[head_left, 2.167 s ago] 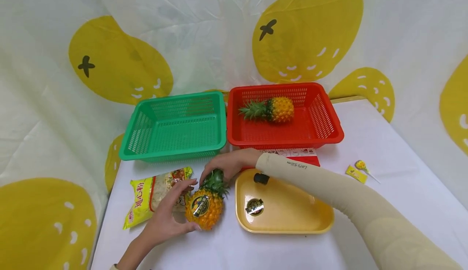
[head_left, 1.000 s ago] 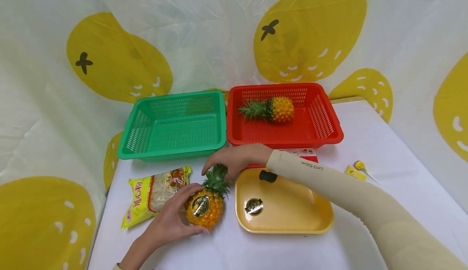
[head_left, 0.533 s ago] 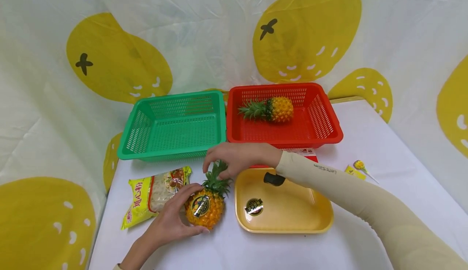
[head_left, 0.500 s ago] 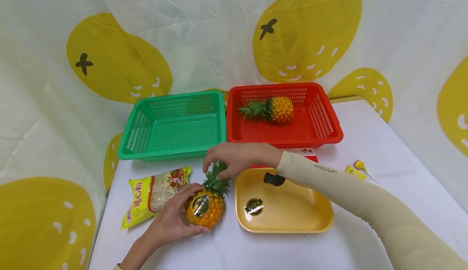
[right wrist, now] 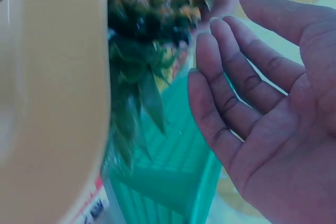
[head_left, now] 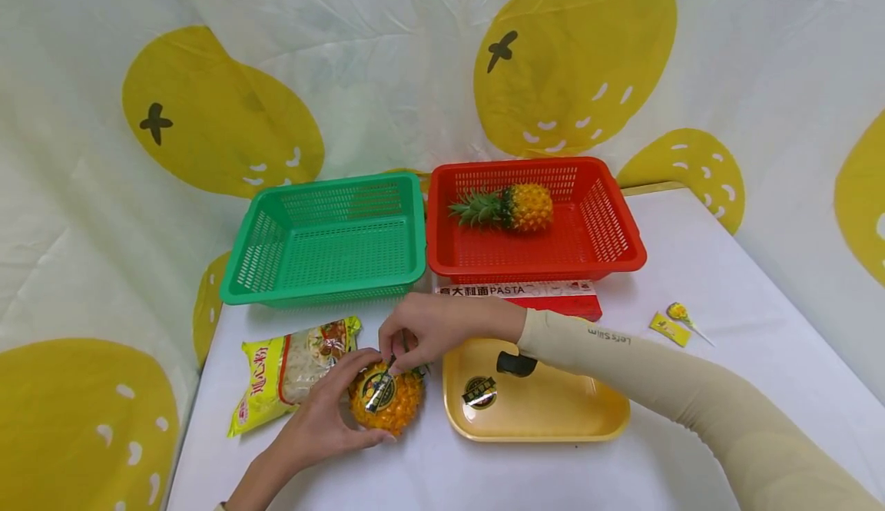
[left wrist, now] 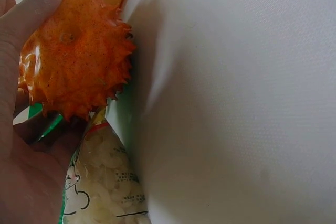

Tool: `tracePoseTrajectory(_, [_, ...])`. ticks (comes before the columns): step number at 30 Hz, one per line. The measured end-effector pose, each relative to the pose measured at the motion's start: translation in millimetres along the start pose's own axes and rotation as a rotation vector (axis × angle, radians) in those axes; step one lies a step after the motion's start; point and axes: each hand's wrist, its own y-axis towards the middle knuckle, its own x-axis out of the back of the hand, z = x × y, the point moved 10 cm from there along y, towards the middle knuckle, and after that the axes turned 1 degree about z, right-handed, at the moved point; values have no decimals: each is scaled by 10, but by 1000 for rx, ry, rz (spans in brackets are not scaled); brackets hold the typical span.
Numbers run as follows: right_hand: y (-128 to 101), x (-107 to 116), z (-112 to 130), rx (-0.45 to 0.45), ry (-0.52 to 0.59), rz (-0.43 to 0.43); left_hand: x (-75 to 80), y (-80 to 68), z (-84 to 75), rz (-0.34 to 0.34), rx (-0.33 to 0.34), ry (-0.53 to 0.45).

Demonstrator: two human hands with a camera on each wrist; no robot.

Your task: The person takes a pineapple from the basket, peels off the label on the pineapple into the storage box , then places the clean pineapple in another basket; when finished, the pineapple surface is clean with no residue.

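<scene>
A small pineapple [head_left: 397, 411] with a round black sticker [head_left: 378, 393] rests on the white table. My left hand [head_left: 328, 411] holds its body from the left, thumb at the near side and fingers at the far side. In the left wrist view its bumpy orange base [left wrist: 76, 51] sits between thumb and fingers. My right hand [head_left: 425, 326] is over the pineapple's leaves, thumb and index fingertips at the sticker's upper edge. In the right wrist view these fingers are slightly bent, with a gap from the thumb; whether they pinch the sticker I cannot tell.
Behind stand a green basket [head_left: 242, 280] and a red basket [head_left: 608, 257] holding another pineapple [head_left: 528, 207]. A noodle bag [head_left: 297, 369] lies left. To the right are a yellow tray [head_left: 539, 428], a pasta box [head_left: 584, 307], a lollipop [head_left: 677, 311] and a yellow packet [head_left: 669, 329].
My right hand has come down from above the leaves to the sticker's upper edge, covering most of the leaves. My left hand closed around the pineapple earlier and has stayed there.
</scene>
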Motion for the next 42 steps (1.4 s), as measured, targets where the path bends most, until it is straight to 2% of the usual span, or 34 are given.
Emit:
tracePoseTrajectory(5, [18, -100, 19, -15, -30, -8, 7, 6, -32, 4, -27, -4])
tracePoseTrajectory(10, [38, -146, 32, -27, -95, -23, 8, 7, -19, 18, -17, -2])
tracePoseTrajectory(20, [36, -112, -37, -122, -149, -104, 3, 20, -22, 18, -14, -2])
tracePoseTrajectory(31, [43, -181, -107, -180, -193, -91, -10, 5, -11, 24, -4, -10])
tracePoseTrajectory(42, [49, -205, -82, -178, -184, -84, -16, 11, -11, 25, -1, -7])
